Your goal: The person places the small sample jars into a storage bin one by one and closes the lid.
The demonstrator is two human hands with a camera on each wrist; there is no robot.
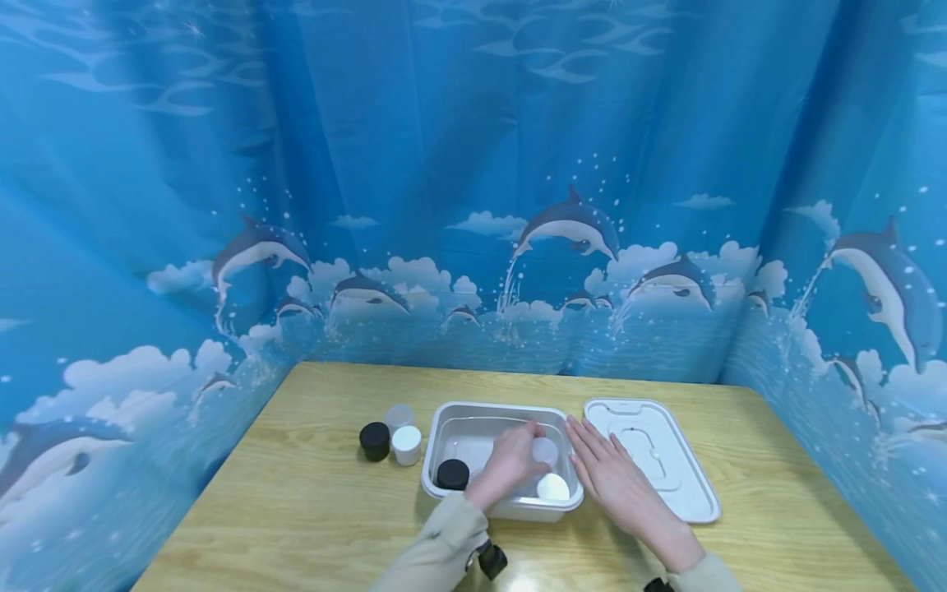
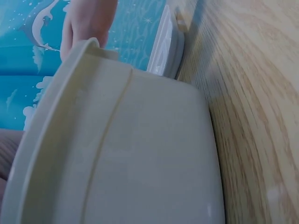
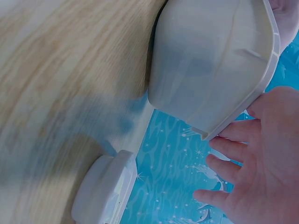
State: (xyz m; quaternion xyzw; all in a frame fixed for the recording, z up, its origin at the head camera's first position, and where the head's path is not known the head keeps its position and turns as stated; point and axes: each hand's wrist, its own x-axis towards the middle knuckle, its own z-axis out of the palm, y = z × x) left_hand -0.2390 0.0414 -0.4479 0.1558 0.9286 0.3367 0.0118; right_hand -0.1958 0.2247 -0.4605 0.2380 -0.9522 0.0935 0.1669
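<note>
On the table stands a white plastic box (image 1: 453,418) without its lid. My left hand (image 1: 510,460) reaches down into it, its fingers and thumb around a small translucent jar (image 1: 546,451) on the right side. A white-lidded jar (image 1: 553,487) sits in the near right corner, and a black-lidded jar (image 1: 453,474) in the near left corner. The left hand hides part of the box's middle. With fingers stretched out, my right hand (image 1: 617,485) touches the box's right rim; the right wrist view also shows this hand (image 3: 266,163) at the rim.
The white box lid (image 1: 684,485) lies flat to the right of the box. Left of the box, a black jar (image 1: 375,441), a white jar (image 1: 406,445) and a translucent jar (image 1: 400,415) stand close together. A blue dolphin-print curtain (image 1: 444,164) hangs behind the wooden table (image 1: 296,510).
</note>
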